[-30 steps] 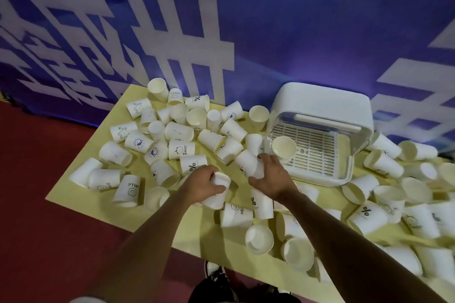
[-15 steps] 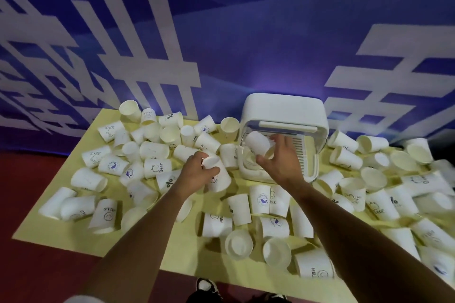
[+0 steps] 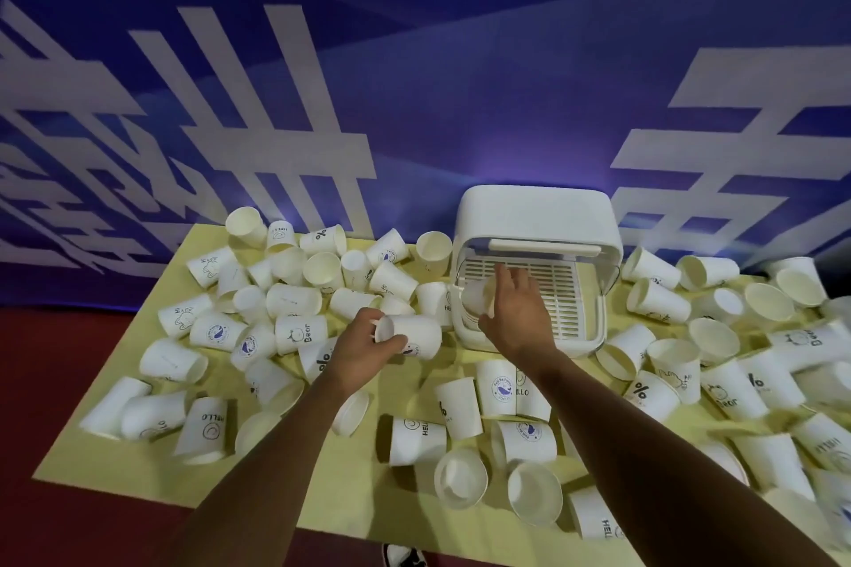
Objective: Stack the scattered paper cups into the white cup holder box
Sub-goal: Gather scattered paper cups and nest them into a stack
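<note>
The white cup holder box (image 3: 539, 212) stands at the back middle of the yellow table, its lid swung up and its slotted tray showing. My right hand (image 3: 518, 306) reaches into the box's left side and holds a white paper cup (image 3: 476, 296) upside down over the tray. My left hand (image 3: 361, 343) grips another paper cup (image 3: 410, 334) lying sideways, just left of the box. Many white paper cups, some printed "HELLO", "Bear" or "%", lie scattered on both sides, such as one (image 3: 301, 334) to the left.
The yellow table (image 3: 138, 465) ends at a near edge above a red floor (image 3: 60, 382). A blue and white banner (image 3: 414, 106) hangs right behind the table. Cups crowd the front right (image 3: 534, 493) and the far right. A shoe (image 3: 405, 557) shows below the table edge.
My right hand has carried its cup from the box's front opening into the left side of the tray and turned it upside down. My left hand has lifted its cup toward the box.
</note>
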Motion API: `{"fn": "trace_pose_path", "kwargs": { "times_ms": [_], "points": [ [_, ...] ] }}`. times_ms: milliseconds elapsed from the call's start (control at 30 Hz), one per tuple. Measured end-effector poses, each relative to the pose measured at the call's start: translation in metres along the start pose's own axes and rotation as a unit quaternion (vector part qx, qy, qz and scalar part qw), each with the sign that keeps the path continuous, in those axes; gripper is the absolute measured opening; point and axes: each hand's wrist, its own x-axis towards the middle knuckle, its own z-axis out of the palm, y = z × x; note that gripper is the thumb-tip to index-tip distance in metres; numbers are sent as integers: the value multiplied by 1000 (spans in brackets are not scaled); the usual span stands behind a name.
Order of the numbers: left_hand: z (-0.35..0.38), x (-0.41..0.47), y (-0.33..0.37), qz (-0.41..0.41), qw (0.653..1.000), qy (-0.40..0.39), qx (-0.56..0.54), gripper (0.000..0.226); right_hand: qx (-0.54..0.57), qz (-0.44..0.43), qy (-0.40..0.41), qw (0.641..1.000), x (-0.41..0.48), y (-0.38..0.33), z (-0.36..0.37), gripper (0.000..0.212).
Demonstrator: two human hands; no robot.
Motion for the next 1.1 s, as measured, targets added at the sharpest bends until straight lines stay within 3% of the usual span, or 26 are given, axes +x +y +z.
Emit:
{"fn": "trace_pose_path", "kwargs": {
  "times_ms": [133,433,567,733,867,967,1100],
  "points": [
    [-3,6,-11,-33,999,3,-2,50,-35,-7,9,999,6,-3,3,72],
    [-4,10,-15,-50,998,-18,-36,54,2,-27,-13,1000,6,-4,5,59],
    [0,7,-7,-39,996,-44,-69,54,103,-22,-26,994,0,-4,1,51],
    [11,1,13,-17,994,-73,-76,46,265,57,-118,955,-12,-9,-7,68],
    [23,0,23,-2,994,-100,-54,47,390,159,-188,887,-11,-7,-9,70],
    [31,-3,30,7,993,-110,-38,49,461,188,-198,844,-11,0,-13,66],
    [37,-8,35,12,991,-131,-25,53,470,186,-179,844,-13,6,-20,66]
  ]
}}
